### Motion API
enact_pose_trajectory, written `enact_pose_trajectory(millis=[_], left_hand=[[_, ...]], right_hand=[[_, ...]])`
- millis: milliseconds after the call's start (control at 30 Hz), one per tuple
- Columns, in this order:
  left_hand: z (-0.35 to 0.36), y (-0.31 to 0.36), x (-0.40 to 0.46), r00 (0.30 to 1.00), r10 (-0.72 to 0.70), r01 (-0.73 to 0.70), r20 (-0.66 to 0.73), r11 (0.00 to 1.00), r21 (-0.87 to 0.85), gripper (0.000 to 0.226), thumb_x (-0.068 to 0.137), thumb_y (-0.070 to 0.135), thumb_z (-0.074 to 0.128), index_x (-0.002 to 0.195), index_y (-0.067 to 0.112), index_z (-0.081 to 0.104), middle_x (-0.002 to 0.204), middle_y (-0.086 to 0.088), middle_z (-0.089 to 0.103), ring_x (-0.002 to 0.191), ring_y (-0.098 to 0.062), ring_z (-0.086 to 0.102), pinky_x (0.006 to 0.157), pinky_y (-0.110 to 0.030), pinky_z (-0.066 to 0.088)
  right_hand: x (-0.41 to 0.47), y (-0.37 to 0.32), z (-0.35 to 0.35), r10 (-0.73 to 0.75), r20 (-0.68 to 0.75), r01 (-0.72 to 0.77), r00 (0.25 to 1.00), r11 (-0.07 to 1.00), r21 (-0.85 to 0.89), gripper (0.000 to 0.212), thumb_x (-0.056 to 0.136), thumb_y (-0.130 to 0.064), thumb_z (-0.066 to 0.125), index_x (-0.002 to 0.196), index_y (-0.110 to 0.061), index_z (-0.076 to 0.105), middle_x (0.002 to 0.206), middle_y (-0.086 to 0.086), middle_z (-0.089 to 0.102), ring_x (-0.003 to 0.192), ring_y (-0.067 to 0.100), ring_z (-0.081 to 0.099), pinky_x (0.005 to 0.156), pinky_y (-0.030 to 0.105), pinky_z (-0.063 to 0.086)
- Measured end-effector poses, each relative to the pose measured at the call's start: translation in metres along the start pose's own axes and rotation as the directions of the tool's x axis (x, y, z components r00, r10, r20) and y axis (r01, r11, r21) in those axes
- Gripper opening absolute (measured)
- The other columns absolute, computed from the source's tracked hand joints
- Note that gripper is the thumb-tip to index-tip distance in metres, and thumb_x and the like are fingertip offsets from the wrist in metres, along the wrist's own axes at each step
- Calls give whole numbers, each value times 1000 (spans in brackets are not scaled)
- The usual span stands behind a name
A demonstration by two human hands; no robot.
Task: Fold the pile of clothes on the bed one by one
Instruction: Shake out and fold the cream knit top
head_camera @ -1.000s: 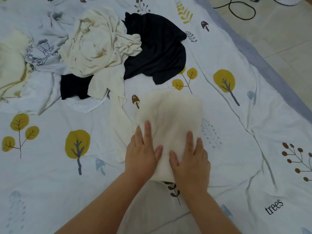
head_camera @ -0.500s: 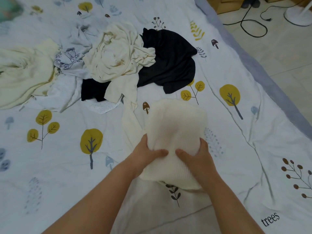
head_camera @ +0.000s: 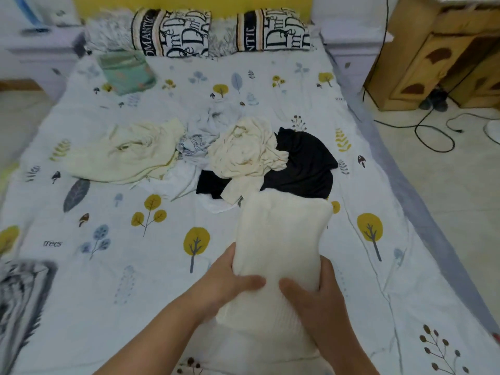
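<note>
A folded cream knit garment (head_camera: 278, 239) is lifted off the bed (head_camera: 135, 280), held from both sides. My left hand (head_camera: 230, 280) grips its left edge with the thumb on top. My right hand (head_camera: 313, 296) grips its right edge the same way. Behind it lies the unfolded pile: a cream shirt (head_camera: 246, 150) on a black garment (head_camera: 303, 163), a pale printed garment (head_camera: 197, 142) and a pale yellow garment (head_camera: 124, 150) to the left.
A folded green cloth (head_camera: 127, 71) and two lettered pillows (head_camera: 173, 31) lie at the head of the bed. A black-and-white fabric (head_camera: 19, 299) sits at the left edge. A wooden cabinet (head_camera: 438, 55) and cables (head_camera: 427, 136) are on the floor at right.
Both hands went from pressing flat on the folded cream garment to gripping its sides and lifting it. The camera tilted up, showing the head of the bed.
</note>
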State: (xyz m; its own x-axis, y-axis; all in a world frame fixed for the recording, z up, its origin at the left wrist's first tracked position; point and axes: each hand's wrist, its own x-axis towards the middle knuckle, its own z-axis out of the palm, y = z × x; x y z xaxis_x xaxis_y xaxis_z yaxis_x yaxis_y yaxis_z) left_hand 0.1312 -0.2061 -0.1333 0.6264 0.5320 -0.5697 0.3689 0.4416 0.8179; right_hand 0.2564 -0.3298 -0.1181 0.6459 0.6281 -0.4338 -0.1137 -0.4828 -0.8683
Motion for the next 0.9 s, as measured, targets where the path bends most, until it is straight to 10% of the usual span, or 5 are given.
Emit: enact_pose_trajectory(millis=[667,900], left_hand=[[-249,46,-240,926,191,-228,-326,970,-81,61,58,18,76,111,34,50,105,12,66,85,2,67,66,-17,52],[-376,-6,-318,895,125,-165,-429,984,-58,81,51,36,82,124,39,47,119,11,63,109,-10,61,93,-37,51]], right_hand=[[-159,-152,245,-239,319,253,917,968,-2,50,77,-15,72,112,-28,40,99,-11,53,89,12,52,69,26,39],[-213,-144,387,-197,481,223,855,975,3,50,76,-17,74,109,-31,38,99,-12,53,95,15,52,78,28,39]])
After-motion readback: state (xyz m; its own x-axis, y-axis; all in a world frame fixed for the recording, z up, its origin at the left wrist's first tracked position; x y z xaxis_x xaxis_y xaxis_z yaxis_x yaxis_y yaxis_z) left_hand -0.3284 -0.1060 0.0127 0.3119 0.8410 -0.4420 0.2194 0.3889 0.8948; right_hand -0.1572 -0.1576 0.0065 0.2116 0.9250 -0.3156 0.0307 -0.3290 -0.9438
